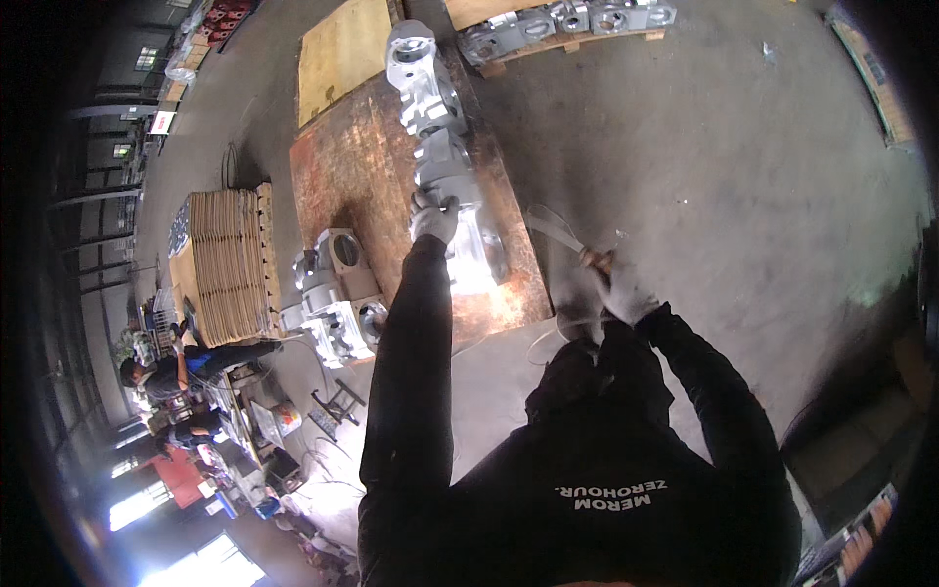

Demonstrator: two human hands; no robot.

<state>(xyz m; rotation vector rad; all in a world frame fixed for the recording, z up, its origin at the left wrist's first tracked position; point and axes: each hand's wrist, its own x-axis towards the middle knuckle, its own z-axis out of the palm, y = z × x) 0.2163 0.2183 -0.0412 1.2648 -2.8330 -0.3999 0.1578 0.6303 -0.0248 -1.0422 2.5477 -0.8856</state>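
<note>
My left hand [433, 219], in a pale glove, reaches forward onto a silvery metal casting [448, 166] on a rust-brown worktable [372, 186]. Its fingers and thumb bend against the casting's upper part. A brightly lit casting [476, 249] lies just below that hand, toward the table's near edge. My right hand [626, 291], also gloved, is closed around the brown handle of a hand tool with a pale flat blade [556, 229]. The blade points up and left, beside the table's right edge; its exact kind is unclear.
More castings stand on the table: one at the far end [423, 78] and a cluster at the near left [340, 293]. A pallet of castings [567, 24] sits beyond. Left are stacked brown sheets [230, 264], a small black stand [337, 409] and a person [166, 377] beside cluttered benches.
</note>
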